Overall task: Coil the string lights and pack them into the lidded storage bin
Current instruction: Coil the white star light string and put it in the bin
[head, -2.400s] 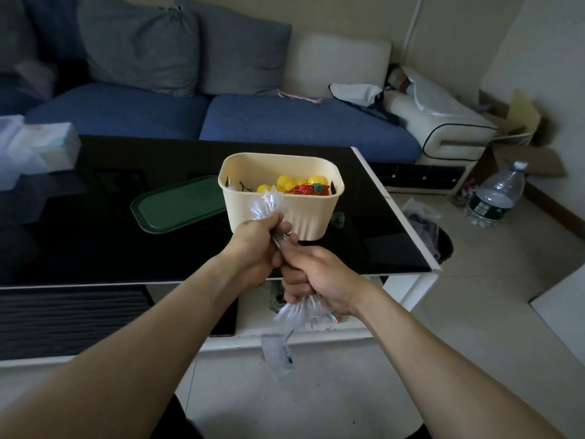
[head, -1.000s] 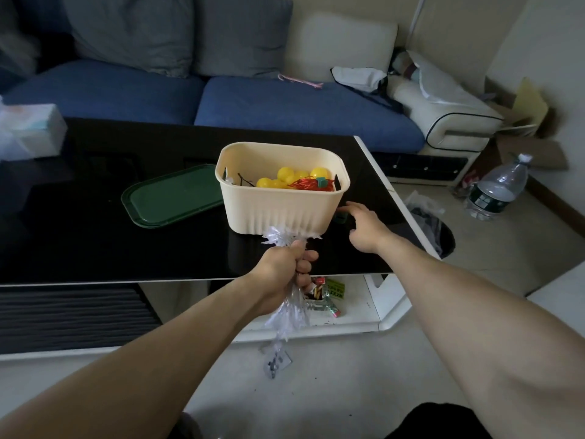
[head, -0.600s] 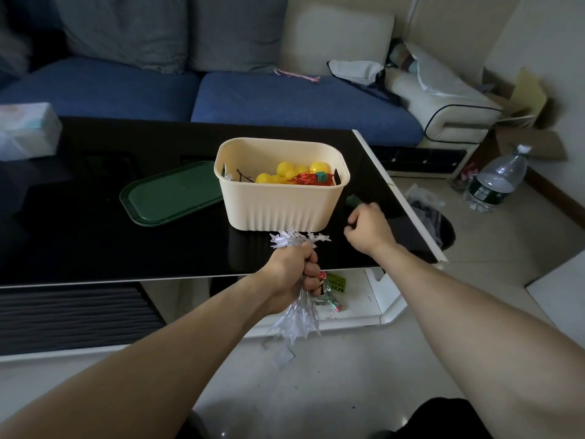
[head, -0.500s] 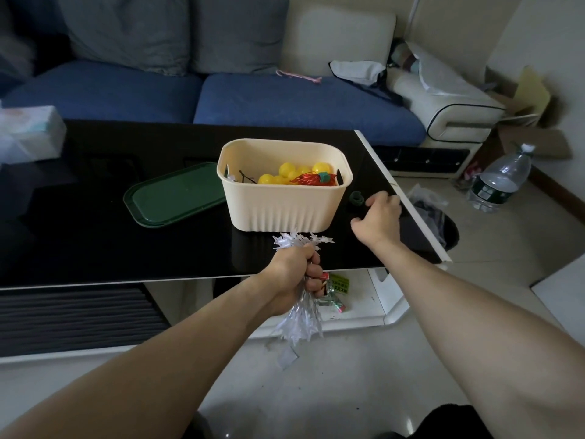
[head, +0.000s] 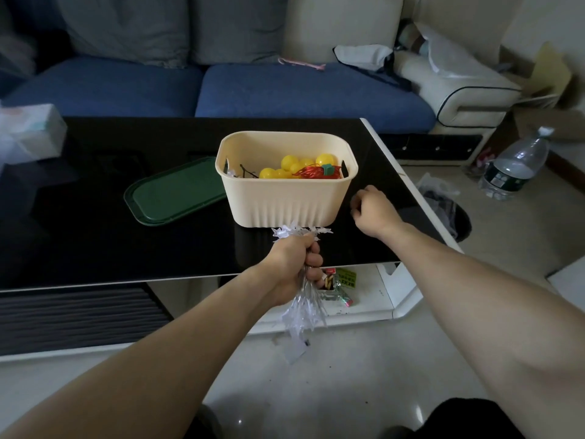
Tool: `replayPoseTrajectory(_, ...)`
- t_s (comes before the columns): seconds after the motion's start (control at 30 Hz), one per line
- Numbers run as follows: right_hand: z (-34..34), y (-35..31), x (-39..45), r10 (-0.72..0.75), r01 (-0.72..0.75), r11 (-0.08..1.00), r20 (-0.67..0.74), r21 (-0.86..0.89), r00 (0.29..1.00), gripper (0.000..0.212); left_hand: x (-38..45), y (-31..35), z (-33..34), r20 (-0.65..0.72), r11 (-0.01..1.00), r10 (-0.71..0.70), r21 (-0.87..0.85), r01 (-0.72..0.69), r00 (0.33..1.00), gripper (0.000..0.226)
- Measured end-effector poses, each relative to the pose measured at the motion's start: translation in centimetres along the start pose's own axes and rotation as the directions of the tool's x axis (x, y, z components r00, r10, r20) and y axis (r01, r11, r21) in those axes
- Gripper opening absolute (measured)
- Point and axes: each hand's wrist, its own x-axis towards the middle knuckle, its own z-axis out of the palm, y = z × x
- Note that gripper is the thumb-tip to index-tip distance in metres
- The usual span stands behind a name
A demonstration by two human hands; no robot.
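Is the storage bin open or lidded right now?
Open. The cream bin shows yellow balls inside, and its green lid lies flat on the black table beside it.

blue sofa (head: pixel 285 90), tissue box (head: pixel 34 131), water bottle (head: pixel 512 166), blk table (head: pixel 95 242)

Glossy black table (head: pixel 95 248), ribbed matt plastic bin (head: pixel 286 201), translucent plastic string lights (head: pixel 304 308).

We see the storage bin (head: pixel 286 198) on the coffee table (head: pixel 95 242), lid (head: pixel 177 191) flat just left of it. Sofa (head: pixel 285 87) behind the table. Water bottle (head: pixel 514 166) on the floor, far right. Tissue box (head: pixel 34 131) at the table's left edge.
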Motion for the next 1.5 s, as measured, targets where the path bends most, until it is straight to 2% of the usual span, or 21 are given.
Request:
replayPoseTrajectory(0.03, -0.1, -0.2, -0.8, -0.017, 0.018, 1.0, -0.017, 0.012, 1.0, 0.013, 0.0, 0.0, 0.0, -0.002, 1.0, -0.001, -0.003, 0.001, 1.0, 0.038)
replayPoseTrajectory(0.17, -0.4, -0.9, -5.2, 0.01, -0.014, 0.98, 0.019, 0.199, 1.0, 0.021, -0.1, -0.1, 0.1, -0.026, 1.0, 0.014, 0.007, -0.014, 1.0, 0.036)
replayPoseTrajectory(0.3, -2.4, -3.3, -9.6, -0.03, -0.063, 0.926, 0.238, 0.373, 0.971, 0.006, -0.6, -0.4, 0.4, -0.046, 0.999, 0.014, 0.031, -0.013, 0.999, 0.039)
replayPoseTrajectory(0.37, -3.6, -4.9, -11.3, -0.102, -0.048, 0.898, 0.314, 0.437, 0.944, 0.015, -0.9, -0.7, 0.6, -0.07, 0.999, 0.001, 0.045, 0.002, 0.998, 0.04)
replayPoseTrajectory(0.43, -4.4, -6.2, -12.7, -0.125, -0.042, 0.882, 0.319, 0.469, 0.94, 0.028, -1.2, -1.0, 0.7, -0.063, 0.997, -0.002, 0.073, 0.006, 0.998, 0.037)
replayPoseTrajectory(0.53, -5.0, -6.8, -14.7, -0.121, -0.045, 0.829, 0.258, 0.557, 0.958, 0.029, -2.0, -1.0, 1.0, 0.034, 0.997, 0.003, 0.075, -0.005, 0.999, 0.037)
replayPoseTrajectory(0.6, -4.7, -6.3, -15.8, -0.063, -0.086, 0.747, 0.199, 0.659, 0.978, 0.032, -2.3, -0.9, 1.1, 0.105, 0.995, 0.0, 0.101, -0.011, 0.994, 0.041)
replayPoseTrajectory(0.7, -4.0, -5.5, -16.8, -0.006, -0.142, 0.632, 0.188, 0.762, 0.982, 0.031, -2.4, -1.3, 1.4, 0.126, 0.988, 0.007, 0.151, -0.026, 0.992, 0.044)
replayPoseTrajectory(0.77, -3.9, -5.3, -16.9, 0.004, -0.164, 0.594, 0.201, 0.788, 0.98, 0.028, -2.4, -1.7, 1.5, 0.104, 0.988, 0.026, 0.15, -0.041, 0.994, 0.043)
replayPoseTrajectory(0.9, -4.3, -4.6, -16.4, 0.048, -0.17, 0.629, 0.18, 0.759, 0.982, 0.031, -2.3, -2.0, 1.7, 0.073, 0.982, 0.086, 0.162, -0.097, 0.994, 0.028)
replayPoseTrajectory(0.97, -4.5, -4.4, -16.2, 0.076, -0.184, 0.594, 0.174, 0.783, 0.982, 0.029, -2.4, -1.9, 1.7, 0.072, 0.974, 0.103, 0.195, -0.115, 0.992, 0.023)
replayPoseTrajectory(1.1, -4.7, -4.3, -16.1, 0.127, -0.225, 0.555, 0.186, 0.801, 0.974, 0.014, -2.3, -1.8, 1.2, 0.125, 0.953, 0.099, 0.274, -0.13, 0.987, 0.029)
replayPoseTrajectory(1.23, -5.0, -4.5, -16.0, 0.093, -0.294, 0.459, 0.284, 0.838, 0.954, 0.037, -2.5, -1.2, 0.3, 0.193, 0.898, 0.042, 0.423, -0.122, 0.98, 0.018)
replayPoseTrajectory(1.33, -5.5, -4.7, -16.0, 0.089, -0.336, 0.367, 0.327, 0.867, 0.941, 0.047, -2.8, -0.5, -0.5, 0.247, 0.871, -0.044, 0.484, -0.084, 0.968, 0.021)
replayPoseTrajectory(1.5, -5.7, -4.7, -15.8, 0.146, -0.322, 0.346, 0.288, 0.881, 0.946, 0.052, -2.7, -0.1, -0.8, 0.28, 0.872, -0.06, 0.481, -0.086, 0.958, 0.015)
